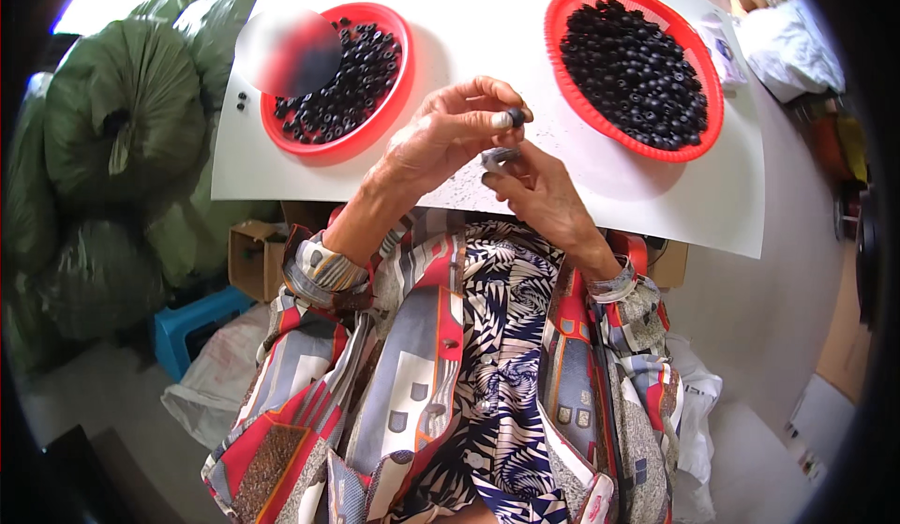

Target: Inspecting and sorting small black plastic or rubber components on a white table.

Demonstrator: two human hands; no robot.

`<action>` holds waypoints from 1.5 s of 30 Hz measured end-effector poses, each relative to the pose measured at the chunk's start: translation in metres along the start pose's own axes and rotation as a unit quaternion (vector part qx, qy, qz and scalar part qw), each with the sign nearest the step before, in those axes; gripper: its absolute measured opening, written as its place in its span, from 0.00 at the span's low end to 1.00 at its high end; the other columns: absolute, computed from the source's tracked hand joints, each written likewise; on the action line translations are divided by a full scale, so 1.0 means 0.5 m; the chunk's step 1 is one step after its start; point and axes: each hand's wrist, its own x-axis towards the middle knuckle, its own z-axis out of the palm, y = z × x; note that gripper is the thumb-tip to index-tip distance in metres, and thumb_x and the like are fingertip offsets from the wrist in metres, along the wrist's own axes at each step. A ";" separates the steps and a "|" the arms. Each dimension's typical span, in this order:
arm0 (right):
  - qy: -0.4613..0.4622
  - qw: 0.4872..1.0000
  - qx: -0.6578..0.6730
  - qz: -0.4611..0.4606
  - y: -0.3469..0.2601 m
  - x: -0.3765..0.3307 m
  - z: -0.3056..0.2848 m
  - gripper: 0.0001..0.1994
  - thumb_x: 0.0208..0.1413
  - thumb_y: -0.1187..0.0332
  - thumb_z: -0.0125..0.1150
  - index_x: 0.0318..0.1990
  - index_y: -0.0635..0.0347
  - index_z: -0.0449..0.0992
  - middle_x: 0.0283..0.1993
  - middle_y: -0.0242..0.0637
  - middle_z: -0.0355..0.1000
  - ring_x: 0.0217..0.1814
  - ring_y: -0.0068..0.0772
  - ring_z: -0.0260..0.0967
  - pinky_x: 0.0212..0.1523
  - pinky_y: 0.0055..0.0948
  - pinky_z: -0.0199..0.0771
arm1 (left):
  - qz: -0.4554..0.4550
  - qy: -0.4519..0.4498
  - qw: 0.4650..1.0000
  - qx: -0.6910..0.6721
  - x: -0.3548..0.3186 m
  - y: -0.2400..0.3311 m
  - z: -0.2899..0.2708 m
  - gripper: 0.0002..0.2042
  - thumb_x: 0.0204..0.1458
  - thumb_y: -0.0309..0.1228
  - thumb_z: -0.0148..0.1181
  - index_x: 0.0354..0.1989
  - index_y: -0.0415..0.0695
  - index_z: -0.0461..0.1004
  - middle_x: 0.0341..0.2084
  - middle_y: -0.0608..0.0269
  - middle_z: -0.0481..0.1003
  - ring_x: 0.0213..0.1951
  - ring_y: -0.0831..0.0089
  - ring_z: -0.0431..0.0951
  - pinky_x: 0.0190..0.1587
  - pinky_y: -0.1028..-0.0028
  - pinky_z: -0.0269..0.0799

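- Around the work, a red bowl [407, 88] lies on the person's left and a red basket [716, 116] on the right, the hands in the gap between them.
- A blurred patch hides the upper left part of the bowl.
- Just past the basket's right side sits a pale packet [722, 55]; beyond it, a white bundle [790, 46].
- The left hand [450, 130] has thumb and fingertips closed on a black bead [516, 118], held above the counter [487, 18].
- The right hand [544, 191], just below it, is curled around a small grey object [499, 159], mostly covered by fingers, so its kind cannot be told.
- Counted: one bowl, one basket, one bead in the left hand, one grey object in the right; the black pieces [366, 79] in the bowl and the black beads [633, 74] in the basket are too many to count.
- Two or three loose pieces [241, 106] lie left of the bowl.
- The counter is white, with dark specks [459, 187] near its front edge.
- In the room: several stuffed green bags [122, 93] on the left, one blue stool [192, 327], one cardboard box [255, 260], a grey floor [98, 397].
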 end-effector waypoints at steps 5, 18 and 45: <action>-0.005 1.000 0.010 0.026 -0.015 0.000 0.001 0.11 0.54 0.67 0.60 0.39 0.65 0.69 0.25 0.29 0.68 0.24 0.16 0.60 0.24 0.19 0.59 | 0.018 0.056 0.995 -0.081 -0.058 -0.029 -0.033 0.10 0.49 0.22 0.59 0.41 0.38 0.73 0.39 0.58 0.73 0.42 0.71 0.72 0.50 0.73 0.68; 0.046 0.997 0.051 0.042 0.001 0.009 -0.012 0.08 0.55 0.69 0.58 0.40 0.61 0.69 0.24 0.24 0.66 0.20 0.09 0.52 0.19 0.14 0.50 | 0.032 0.072 0.997 -0.011 -0.074 -0.041 -0.050 0.10 0.52 0.24 0.57 0.42 0.36 0.73 0.37 0.60 0.72 0.40 0.73 0.73 0.46 0.77 0.71; 0.081 0.988 -0.075 -0.106 -0.037 -0.019 0.010 0.11 0.52 0.73 0.61 0.36 0.70 0.66 0.30 0.42 0.74 0.33 0.21 0.69 0.34 0.24 0.71 | 0.029 0.091 0.995 -0.020 -0.074 -0.067 -0.048 0.10 0.49 0.22 0.60 0.41 0.39 0.74 0.39 0.63 0.73 0.42 0.76 0.72 0.50 0.77 0.68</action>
